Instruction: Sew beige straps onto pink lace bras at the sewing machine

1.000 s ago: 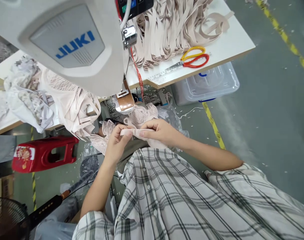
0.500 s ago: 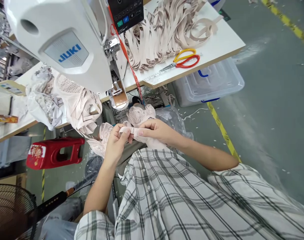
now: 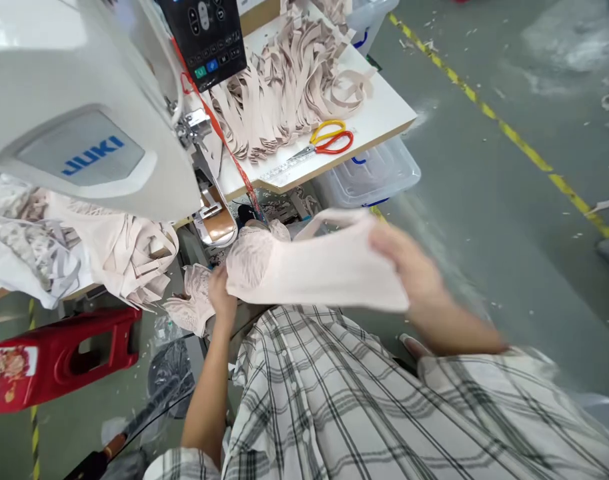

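Observation:
A pale pink bra [image 3: 314,270] with a lace cup is stretched sideways between my hands, above my lap. My right hand [image 3: 417,273], blurred by motion, is closed on the end of its smooth side band. At the lace cup, my left hand [image 3: 223,293] grips the other part; its fingers are partly hidden behind the cloth. More pale lace fabric [image 3: 194,300] hangs just left of that hand. Ahead of the bra stands the white JUKI sewing machine [image 3: 94,153], its narrow arm end [image 3: 217,223] close beyond the cup.
Bundled pale straps [image 3: 284,93] and red-and-yellow scissors [image 3: 329,140] lie on the white table [image 3: 384,110]. A clear plastic box [image 3: 379,173] stands below. Piled bras [image 3: 124,247] hang over the left table edge, above a red stool [image 3: 64,353]. A red cord [image 3: 219,127] hangs by the control panel [image 3: 204,40].
My right hand has swung out to the right, drawing the bra band out straight. Earlier both hands were together, pinching a strip of it. The view has shifted to the right.

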Demonstrator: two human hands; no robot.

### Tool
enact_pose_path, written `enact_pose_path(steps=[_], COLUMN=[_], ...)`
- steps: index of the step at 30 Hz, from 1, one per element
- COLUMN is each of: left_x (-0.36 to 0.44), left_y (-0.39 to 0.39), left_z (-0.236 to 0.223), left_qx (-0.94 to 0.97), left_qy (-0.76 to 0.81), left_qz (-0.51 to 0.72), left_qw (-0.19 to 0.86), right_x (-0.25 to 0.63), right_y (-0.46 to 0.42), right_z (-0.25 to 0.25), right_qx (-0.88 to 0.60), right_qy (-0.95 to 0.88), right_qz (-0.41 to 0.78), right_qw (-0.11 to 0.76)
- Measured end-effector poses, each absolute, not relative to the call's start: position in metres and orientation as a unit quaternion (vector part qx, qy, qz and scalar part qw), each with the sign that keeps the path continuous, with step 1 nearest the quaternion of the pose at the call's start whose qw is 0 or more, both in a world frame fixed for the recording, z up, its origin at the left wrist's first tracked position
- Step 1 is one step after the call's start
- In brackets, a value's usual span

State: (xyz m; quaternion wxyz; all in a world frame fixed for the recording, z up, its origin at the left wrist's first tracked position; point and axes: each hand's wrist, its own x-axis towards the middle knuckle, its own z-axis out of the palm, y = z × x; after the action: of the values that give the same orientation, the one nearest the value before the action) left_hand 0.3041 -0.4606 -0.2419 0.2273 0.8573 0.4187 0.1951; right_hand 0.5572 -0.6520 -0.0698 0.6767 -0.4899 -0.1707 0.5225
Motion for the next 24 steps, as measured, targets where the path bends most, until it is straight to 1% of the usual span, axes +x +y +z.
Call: enact_pose_path(steps=[1,2,3,4,5,6,7,9,11,13,14,16,21,24], left_x=[0.303,0.305,0.310,0.317,0.326,0.337,0.347,0.364,0.371,0.363,0.353,0.316,0.174,0.122], left_y=[-0.450,-0.442,-0.438,-0.438,-0.441,-0.446,-0.452,-0.467,-0.477,-0.478,-0.476,-0.465,-0.433,-0.430], left_z=[-0.242,-0.243,-0.246,-0.251,-0.257,-0.264,-0.271,-0.283,-0.291,-0.290,-0.287,-0.275,-0.240,-0.235], left_qx=[0.853,0.852,0.856,0.866,0.879,0.893,0.901,0.903,0.895,0.885,0.880,0.861,0.717,0.652], left_qy=[0.437,0.446,0.445,0.433,0.413,0.390,0.375,0.372,0.387,0.400,0.408,0.446,0.675,0.735], left_qz=[0.203,0.204,0.196,0.176,0.149,0.112,0.079,0.033,0.010,-0.003,-0.005,-0.002,0.003,-0.022], left_qw=[0.202,0.185,0.177,0.178,0.185,0.194,0.201,0.213,0.224,0.237,0.243,0.245,0.175,0.183], right_x=[0.591,0.622,0.650,0.671,0.685,0.692,0.690,0.665,0.623,0.577,0.557,0.527,0.494,0.476], right_y=[-0.654,-0.654,-0.651,-0.646,-0.640,-0.631,-0.620,-0.592,-0.561,-0.531,-0.519,-0.504,-0.510,-0.513], right_z=[-0.076,-0.088,-0.104,-0.123,-0.144,-0.167,-0.190,-0.233,-0.268,-0.290,-0.296,-0.301,-0.302,-0.296], right_qx=[-0.577,-0.670,-0.763,-0.849,-0.907,-0.923,-0.925,-0.903,-0.820,-0.724,-0.689,-0.668,-0.718,-0.730], right_qy=[-0.177,-0.187,-0.205,-0.229,-0.265,-0.271,-0.286,-0.358,-0.520,-0.649,-0.686,-0.707,-0.669,-0.658], right_qz=[0.414,0.313,0.239,0.177,0.139,0.123,0.115,0.136,0.177,0.208,0.216,0.223,0.187,0.180], right_qw=[0.681,0.647,0.564,0.443,0.296,0.244,0.220,0.193,0.161,0.111,0.089,0.064,0.053,0.054])
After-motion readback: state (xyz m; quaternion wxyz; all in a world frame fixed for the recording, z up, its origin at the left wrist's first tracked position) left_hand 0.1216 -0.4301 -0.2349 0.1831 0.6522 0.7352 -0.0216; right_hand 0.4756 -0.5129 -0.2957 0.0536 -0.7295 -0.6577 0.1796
